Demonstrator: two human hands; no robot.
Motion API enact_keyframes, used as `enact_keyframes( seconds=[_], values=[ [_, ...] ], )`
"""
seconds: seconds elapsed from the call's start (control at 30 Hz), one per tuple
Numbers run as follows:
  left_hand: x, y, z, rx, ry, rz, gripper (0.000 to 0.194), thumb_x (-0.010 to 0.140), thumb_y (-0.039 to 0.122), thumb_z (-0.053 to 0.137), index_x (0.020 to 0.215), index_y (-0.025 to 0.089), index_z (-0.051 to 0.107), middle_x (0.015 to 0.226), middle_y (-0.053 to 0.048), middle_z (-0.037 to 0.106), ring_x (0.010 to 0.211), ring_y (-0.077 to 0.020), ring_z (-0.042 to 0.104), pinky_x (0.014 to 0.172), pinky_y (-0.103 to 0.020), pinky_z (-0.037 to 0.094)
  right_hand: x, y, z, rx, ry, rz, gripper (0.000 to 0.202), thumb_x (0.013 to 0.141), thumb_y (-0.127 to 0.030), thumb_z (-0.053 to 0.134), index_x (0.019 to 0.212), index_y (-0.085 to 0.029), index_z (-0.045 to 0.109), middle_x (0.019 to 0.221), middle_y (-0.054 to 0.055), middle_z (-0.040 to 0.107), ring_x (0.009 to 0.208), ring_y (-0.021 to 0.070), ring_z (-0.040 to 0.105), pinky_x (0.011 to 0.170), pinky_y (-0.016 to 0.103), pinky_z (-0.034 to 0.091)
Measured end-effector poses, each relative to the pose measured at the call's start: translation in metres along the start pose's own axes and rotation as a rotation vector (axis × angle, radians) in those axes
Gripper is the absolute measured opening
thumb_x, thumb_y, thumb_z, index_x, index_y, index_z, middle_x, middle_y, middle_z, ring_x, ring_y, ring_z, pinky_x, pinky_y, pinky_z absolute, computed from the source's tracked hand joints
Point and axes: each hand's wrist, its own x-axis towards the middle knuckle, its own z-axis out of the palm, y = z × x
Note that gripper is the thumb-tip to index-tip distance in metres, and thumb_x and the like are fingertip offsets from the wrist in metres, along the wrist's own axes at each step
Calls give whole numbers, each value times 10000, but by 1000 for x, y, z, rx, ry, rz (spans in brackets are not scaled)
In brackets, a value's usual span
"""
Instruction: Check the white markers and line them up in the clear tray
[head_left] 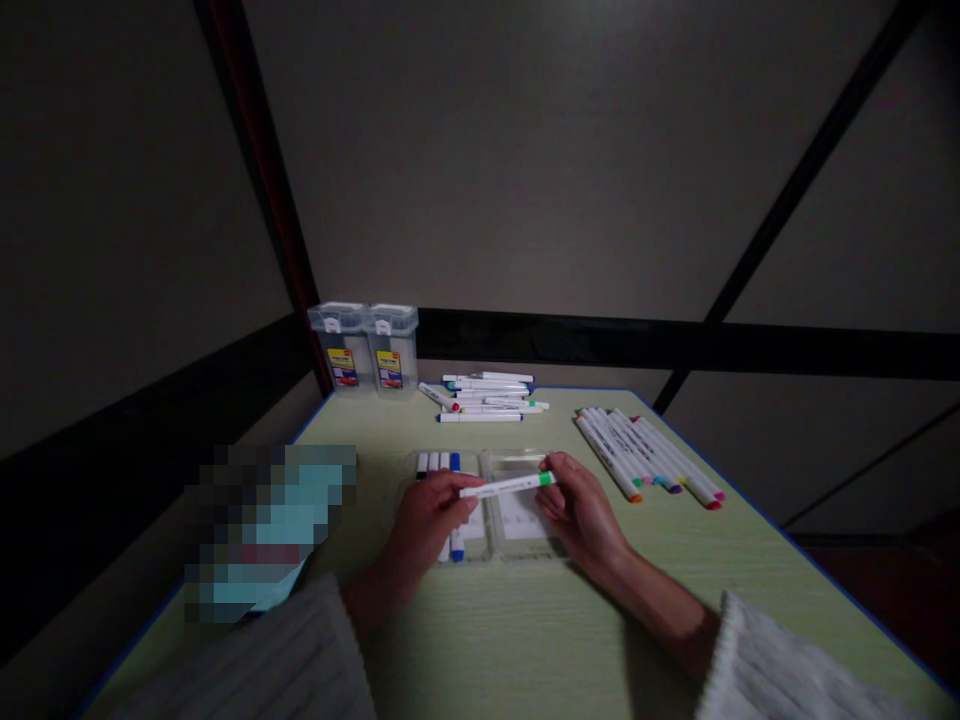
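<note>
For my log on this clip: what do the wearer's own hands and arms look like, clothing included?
The left hand and right hand are ungloved. The arms wear light grey, ribbed-looking fabric sleeves whose cuffs end short of the wrists. The dim light leaves the exact shade uncertain.

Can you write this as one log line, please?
left hand: holds green-ended marker | right hand: holds its green end | beneath: open clear case, markers inside | beyond: loose marker pile
</note>
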Motion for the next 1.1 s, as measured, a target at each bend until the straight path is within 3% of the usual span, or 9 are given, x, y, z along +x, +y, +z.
enact_keyframes(
  seconds=[0.57, 1.1],
  values=[
    [0, 7, 2, 29, 37, -1, 245, 600, 242, 596, 795, 107, 659, 473, 49, 486, 471, -73, 428, 469, -190, 320, 0, -1, 1, -9, 7, -2, 272, 668, -334, 658, 586, -173, 455, 378, -95, 309, 366, 42, 215, 366, 186, 174],
    [3, 0, 2, -50, 33, 0, 299, 678, 337, 551, 829, 101, 656, 492, 38, 484, 429, -55, 386, 430, -192, 283, 0, 0, 0, -39, 12, -4, 202, 655, -295, 636, 596, -177, 484, 364, -93, 312, 368, 48, 212, 378, 193, 156]
  ],
)
